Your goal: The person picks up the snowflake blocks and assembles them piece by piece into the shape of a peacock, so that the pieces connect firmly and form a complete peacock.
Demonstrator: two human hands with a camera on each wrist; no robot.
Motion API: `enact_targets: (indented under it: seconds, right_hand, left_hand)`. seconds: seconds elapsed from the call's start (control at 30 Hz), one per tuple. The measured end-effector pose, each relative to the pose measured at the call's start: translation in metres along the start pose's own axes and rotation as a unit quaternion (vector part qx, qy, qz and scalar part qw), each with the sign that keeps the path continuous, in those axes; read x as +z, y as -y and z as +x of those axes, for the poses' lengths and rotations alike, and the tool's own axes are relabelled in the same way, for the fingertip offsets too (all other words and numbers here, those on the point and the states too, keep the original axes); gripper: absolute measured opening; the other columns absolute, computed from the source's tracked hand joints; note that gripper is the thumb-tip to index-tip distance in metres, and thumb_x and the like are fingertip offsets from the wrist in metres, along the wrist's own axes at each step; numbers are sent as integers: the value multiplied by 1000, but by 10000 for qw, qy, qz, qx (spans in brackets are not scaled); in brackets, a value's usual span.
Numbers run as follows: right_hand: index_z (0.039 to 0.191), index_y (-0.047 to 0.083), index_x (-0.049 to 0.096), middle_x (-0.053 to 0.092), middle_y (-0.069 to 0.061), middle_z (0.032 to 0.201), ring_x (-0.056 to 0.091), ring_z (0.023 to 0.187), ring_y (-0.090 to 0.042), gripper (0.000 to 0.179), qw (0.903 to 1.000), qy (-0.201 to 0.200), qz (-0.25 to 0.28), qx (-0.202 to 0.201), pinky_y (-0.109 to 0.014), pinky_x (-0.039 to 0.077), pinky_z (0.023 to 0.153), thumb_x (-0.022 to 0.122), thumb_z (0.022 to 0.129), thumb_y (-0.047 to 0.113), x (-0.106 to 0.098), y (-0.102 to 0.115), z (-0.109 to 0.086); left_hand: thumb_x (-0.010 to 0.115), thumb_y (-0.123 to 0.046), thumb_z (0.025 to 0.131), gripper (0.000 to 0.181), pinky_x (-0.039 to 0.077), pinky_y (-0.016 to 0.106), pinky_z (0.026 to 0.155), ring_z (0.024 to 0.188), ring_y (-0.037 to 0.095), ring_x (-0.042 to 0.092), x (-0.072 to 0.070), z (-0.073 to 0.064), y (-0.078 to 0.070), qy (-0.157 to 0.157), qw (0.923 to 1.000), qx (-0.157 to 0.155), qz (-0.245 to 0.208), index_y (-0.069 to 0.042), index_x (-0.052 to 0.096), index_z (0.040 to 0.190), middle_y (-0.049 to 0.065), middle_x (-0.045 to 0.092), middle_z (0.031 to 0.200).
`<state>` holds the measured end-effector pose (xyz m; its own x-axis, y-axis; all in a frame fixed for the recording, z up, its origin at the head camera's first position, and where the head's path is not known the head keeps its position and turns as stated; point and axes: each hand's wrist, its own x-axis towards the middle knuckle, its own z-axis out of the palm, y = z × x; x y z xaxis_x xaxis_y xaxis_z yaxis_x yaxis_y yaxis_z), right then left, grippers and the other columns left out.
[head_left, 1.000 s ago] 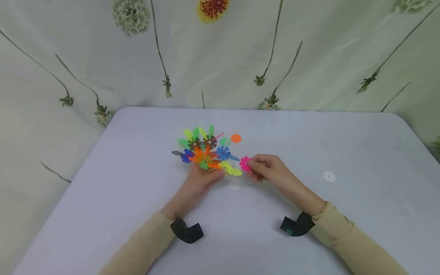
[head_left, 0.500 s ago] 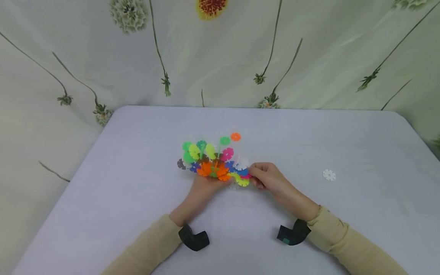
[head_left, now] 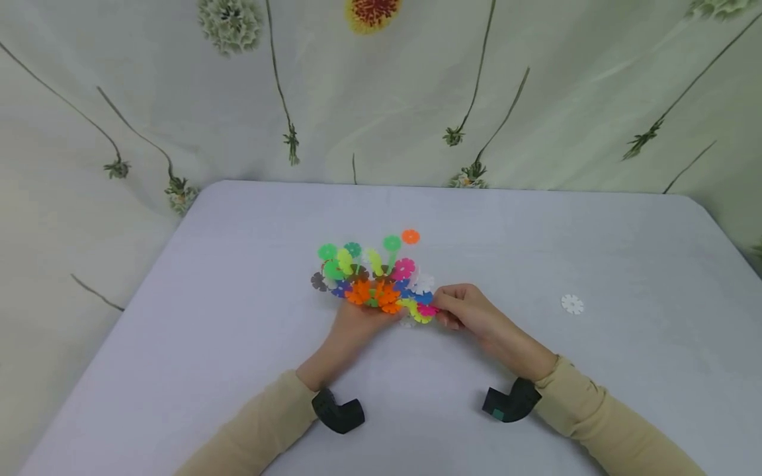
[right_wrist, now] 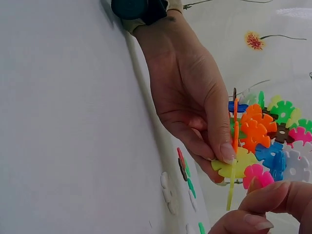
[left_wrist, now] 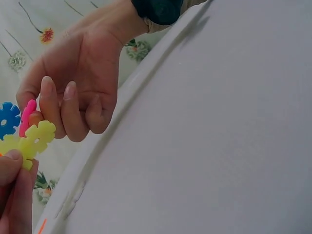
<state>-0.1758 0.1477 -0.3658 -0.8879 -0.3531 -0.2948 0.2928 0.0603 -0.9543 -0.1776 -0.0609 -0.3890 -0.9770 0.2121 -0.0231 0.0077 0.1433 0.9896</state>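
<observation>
A cluster of interlocking notched plastic discs (head_left: 359, 291) in many colours is held above the table, left of centre in the head view. My left hand (head_left: 357, 327) holds it from the near side; in the right wrist view its thumb and fingers pinch a yellow disc (right_wrist: 243, 161). My right hand (head_left: 476, 311) pinches a pink disc (right_wrist: 257, 176) between thumb and fingertip, close against the yellow discs at the cluster's right end. The left wrist view shows this pink disc (left_wrist: 28, 118) edge-on, beside a yellow disc (left_wrist: 41, 136) and a blue one (left_wrist: 9, 119).
A loose white disc (head_left: 572, 304) lies on the white table (head_left: 625, 251) to the right. Behind the cluster is an orange disc (head_left: 411, 236). The right wrist view shows several more discs on the table, among them a white one (right_wrist: 170, 195). A flower-patterned cloth (head_left: 405, 92) hangs behind.
The cluster has tipped, showing more disc faces, and moved slightly right and nearer. The pink disc has gone from beside the yellow end to right up against it, still in my right fingers.
</observation>
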Motion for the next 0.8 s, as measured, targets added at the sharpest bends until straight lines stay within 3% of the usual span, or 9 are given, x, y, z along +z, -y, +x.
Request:
enact_targets:
  seconds: [0.23,0.47,0.63,0.8]
  right_hand:
    - [61,8,48,43,-1,55,36,51,-11,27,10000,-10,4,26,-21,28,50,48,88,7,1,0,0]
    - [64,6,52,46,-1,56,39,52,-12,28,9998,47,-134,-104,-21,31,51,47,91,7,4,-1,-2]
    - [74,0,59,53,-3,62,43,57,-13,35,9971,542,-353,-389,-22,36,55,39,99,14,0,0,-7]
    - [70,4,56,50,-3,62,42,58,-13,38,9940,948,-414,-359,-23,36,56,37,101,15,-5,0,-8]
  left_hand:
    - [78,-11,77,70,37,31,99,118,14,46,1,1,-1,75,9999,136,48,-15,41,135,-3,50,130]
    - [78,-14,77,69,38,33,98,117,14,46,0,-1,-1,6,9998,34,193,-14,41,135,-3,50,129]
    - [78,-11,77,67,39,32,98,116,16,48,0,0,0,75,9997,212,71,-13,43,134,-2,52,129]
    - [80,-13,75,68,39,33,98,114,16,49,0,-1,0,34,9996,-57,272,-13,45,133,-2,53,127]
